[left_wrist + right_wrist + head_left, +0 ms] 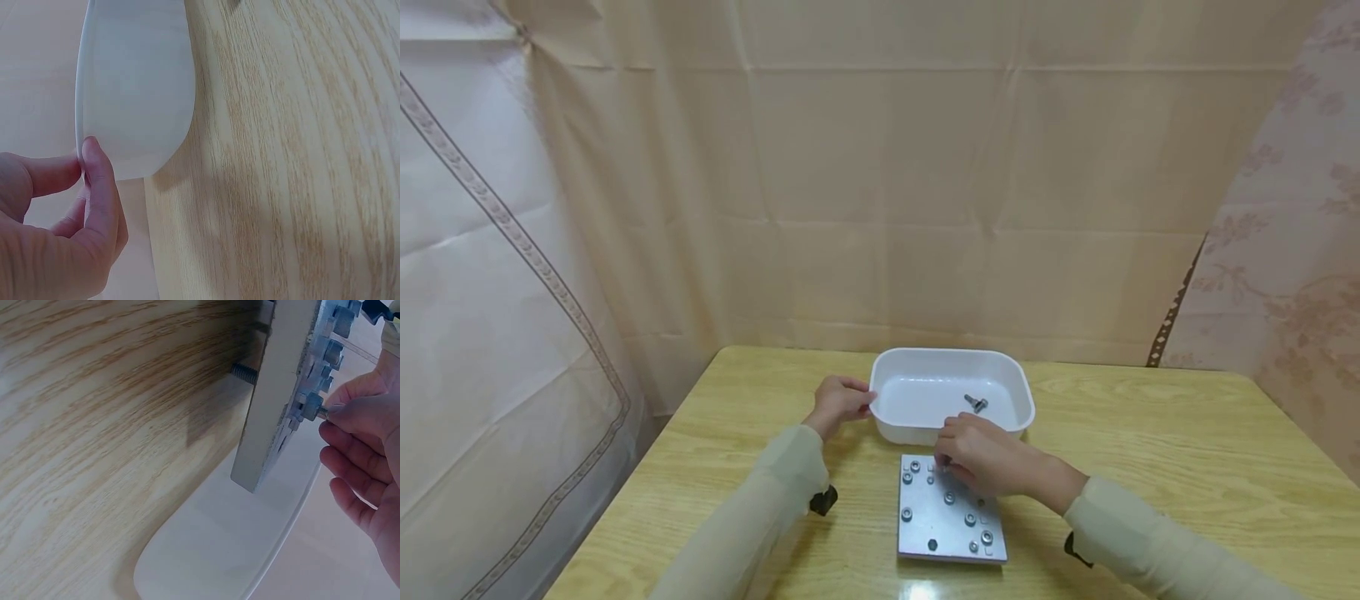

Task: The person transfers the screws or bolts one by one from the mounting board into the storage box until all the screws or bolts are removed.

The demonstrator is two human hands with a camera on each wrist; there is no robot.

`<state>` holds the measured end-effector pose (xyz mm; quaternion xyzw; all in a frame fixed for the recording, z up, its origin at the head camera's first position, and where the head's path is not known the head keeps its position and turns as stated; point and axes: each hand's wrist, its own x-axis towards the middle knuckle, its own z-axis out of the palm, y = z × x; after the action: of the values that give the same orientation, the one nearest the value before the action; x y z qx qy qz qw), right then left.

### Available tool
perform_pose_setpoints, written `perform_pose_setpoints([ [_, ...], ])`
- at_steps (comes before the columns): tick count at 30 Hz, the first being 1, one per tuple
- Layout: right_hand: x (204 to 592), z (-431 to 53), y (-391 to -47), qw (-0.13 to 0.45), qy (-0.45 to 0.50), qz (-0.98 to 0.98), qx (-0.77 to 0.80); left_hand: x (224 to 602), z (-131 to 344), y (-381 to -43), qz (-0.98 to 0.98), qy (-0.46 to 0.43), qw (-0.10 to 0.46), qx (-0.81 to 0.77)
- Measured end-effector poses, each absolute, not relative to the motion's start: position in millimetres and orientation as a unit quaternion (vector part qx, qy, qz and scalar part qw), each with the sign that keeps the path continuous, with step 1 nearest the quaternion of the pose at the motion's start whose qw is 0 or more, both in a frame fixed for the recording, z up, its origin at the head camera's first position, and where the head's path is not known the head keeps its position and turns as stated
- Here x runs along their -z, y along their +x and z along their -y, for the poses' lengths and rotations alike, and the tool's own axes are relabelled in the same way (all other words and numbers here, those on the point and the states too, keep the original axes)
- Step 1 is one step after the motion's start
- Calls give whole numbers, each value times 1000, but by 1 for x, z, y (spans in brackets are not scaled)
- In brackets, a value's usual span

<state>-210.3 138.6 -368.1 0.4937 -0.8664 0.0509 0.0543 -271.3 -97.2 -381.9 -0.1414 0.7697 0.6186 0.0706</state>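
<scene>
My left hand (842, 402) pinches the left rim of a white plastic basin (906, 434), thumb on one side and fingers on the other in the left wrist view. Over the far edge of a metal plate (925, 529), my right hand (983, 454) pinches a small bolt (322, 413) between thumb and index finger. Its threaded part shows at the fingertips, close to a bolt head (311, 406) on the plate; the rest is hidden by the fingers. Several bolts, such as a socket-head bolt (907, 514), sit in the plate.
A few loose bolts (976, 403) lie in the basin's right part. The basin stands just behind the plate on a wooden table (1150, 450). A bolt's threaded end (244, 373) sticks out below the plate. Beige cloth (880, 183) hangs behind the table.
</scene>
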Motion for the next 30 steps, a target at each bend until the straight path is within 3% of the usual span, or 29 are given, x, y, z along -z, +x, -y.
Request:
perform_pose_setpoints([
  [16,358,-131,-214,96,510,854,-45,384,98,-271,-772,-140,64,-617],
  [30,345,-135,-238,106,502,856,-58,387,99,-275,-748,-133,65,-647],
])
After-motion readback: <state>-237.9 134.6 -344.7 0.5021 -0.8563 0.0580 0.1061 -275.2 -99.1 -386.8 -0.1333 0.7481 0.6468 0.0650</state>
